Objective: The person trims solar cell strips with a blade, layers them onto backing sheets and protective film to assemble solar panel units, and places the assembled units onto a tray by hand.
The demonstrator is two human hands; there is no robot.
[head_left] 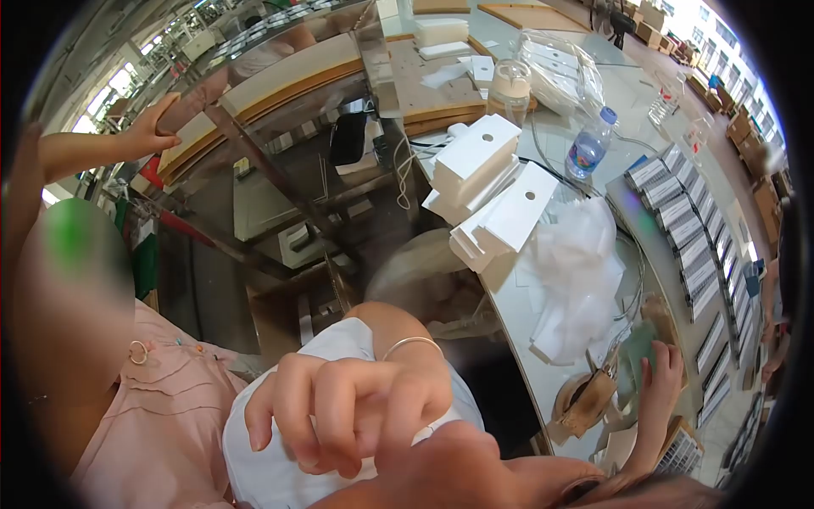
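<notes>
My left hand (pixel 153 127) reaches in at the upper left, thumb and fingers apart with nothing between them, near a metal frame bar (pixel 254 165). At the lower right, my right hand (pixel 664 373) is raised with its fingers apart, beside a translucent green sheet (pixel 636 360) and a brown roll (pixel 585 403). Close to the camera, another person's curled hand (pixel 365 411) with a bracelet (pixel 411 341) hangs in front of a white shirt (pixel 280 450). Whether that hand holds anything is unclear.
White card stacks (pixel 479 157), crumpled white wrapping (pixel 577 271), a water bottle (pixel 591 144) and a glass jar (pixel 509 89) are on the table. Rows of labelled packs (pixel 678 212) lie at right. Part of a co-worker's face fills the bottom; pink clothing (pixel 157 407) shows at lower left.
</notes>
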